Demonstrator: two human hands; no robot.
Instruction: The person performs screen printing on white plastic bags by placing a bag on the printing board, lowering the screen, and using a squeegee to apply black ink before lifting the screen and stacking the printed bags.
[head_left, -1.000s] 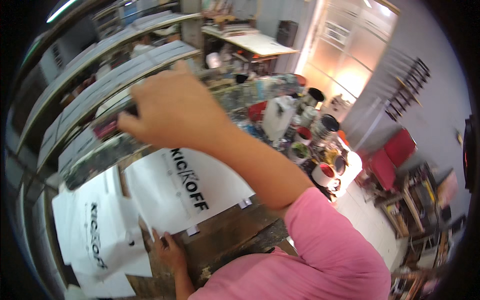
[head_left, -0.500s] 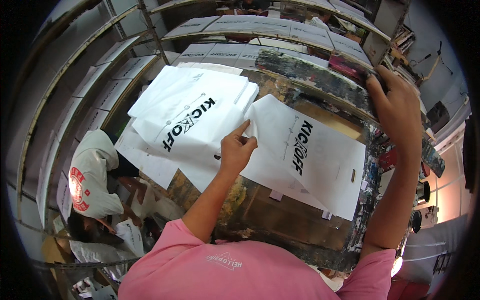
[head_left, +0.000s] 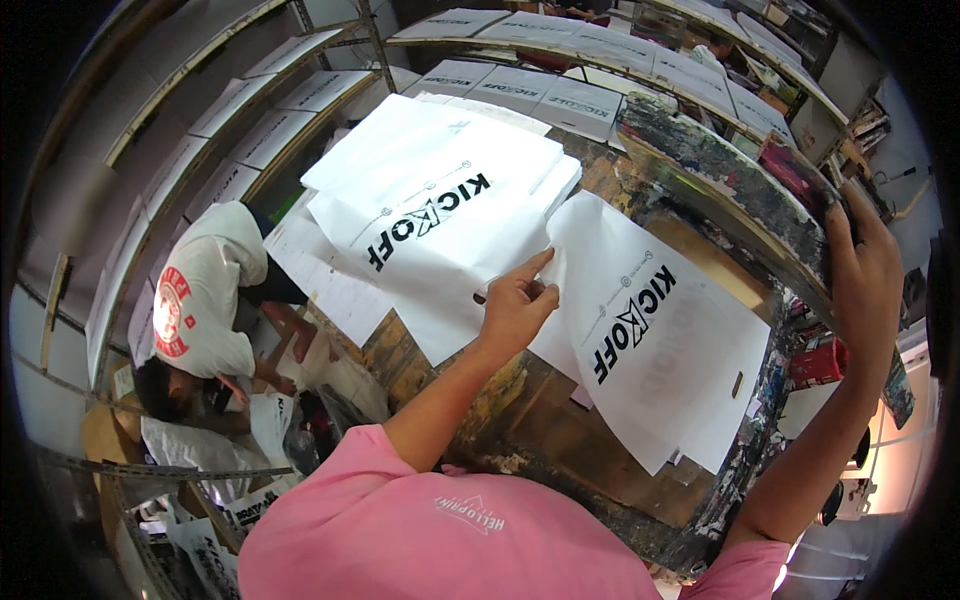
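My left hand is closed at the near-left edge of a white printed bag, pinching it between thumb and fingers. The bag's left end curls up there, while its end with the slot handle lies on the paint-stained printing table. To the left of that hand is a pile of similar white bags with black print, slightly fanned out. My right hand grips the right end of a raised, paint-crusted printing screen frame, its fingers partly hidden behind the edge.
Racks with printed white bags run along the back and left. A person in a white shirt bends down at the left beside plastic sacks. A red container stands right of the table.
The view has shifted, so the table appears lower and further right. The held bag's left end has curled up and over more. Both hands keep their holds.
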